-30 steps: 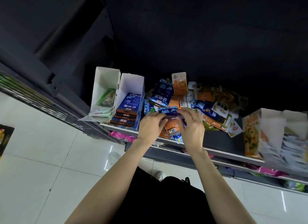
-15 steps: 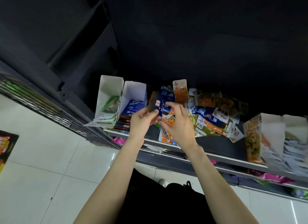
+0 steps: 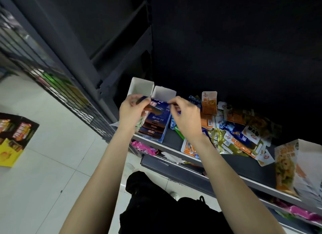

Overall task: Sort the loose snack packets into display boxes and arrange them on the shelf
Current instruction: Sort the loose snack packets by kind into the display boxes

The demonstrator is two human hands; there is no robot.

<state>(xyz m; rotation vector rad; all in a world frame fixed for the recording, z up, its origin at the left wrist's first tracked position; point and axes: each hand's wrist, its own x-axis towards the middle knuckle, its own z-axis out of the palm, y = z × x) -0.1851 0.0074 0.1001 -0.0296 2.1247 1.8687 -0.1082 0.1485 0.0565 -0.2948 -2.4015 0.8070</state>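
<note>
Over second display box [image 3: 163, 94]: both hands [image 3: 132, 111] [image 3: 185, 118] pinch blue packet [image 3: 157, 108] (label unreadable).

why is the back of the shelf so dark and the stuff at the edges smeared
Head view: light falls on the floor and hands, so the shelf recess stays black; the wide lens bends the shelf post; the wire rack and right display box are motion-blurred; the blue packet between the hands is soft.
</note>
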